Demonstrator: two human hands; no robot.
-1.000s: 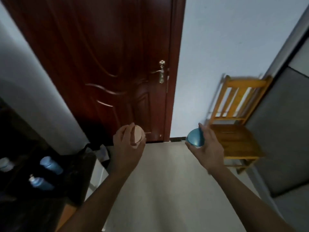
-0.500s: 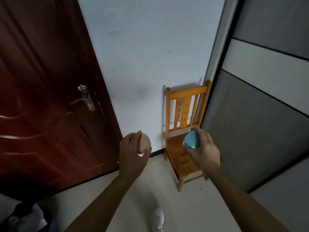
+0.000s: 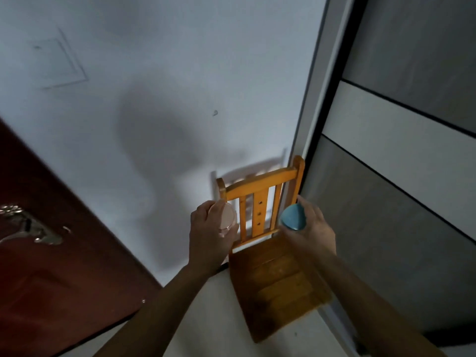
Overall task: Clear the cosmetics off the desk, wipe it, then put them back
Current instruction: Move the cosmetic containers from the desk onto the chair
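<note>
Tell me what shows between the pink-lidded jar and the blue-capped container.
In the head view, only the slatted back of the wooden chair shows between the pink-lidded jar and the blue-capped container, behind them.

Both forearms reach forward, left hand point(image 3: 207, 238) curled round a pink jar point(image 3: 228, 217), right hand point(image 3: 315, 229) round a blue jar point(image 3: 293, 217).

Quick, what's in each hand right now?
Left hand: holding a pink-lidded jar.
Right hand: holding a blue jar.

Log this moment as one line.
left hand: holds pink jar | right hand: holds blue jar | ahead: wooden chair against wall
</note>
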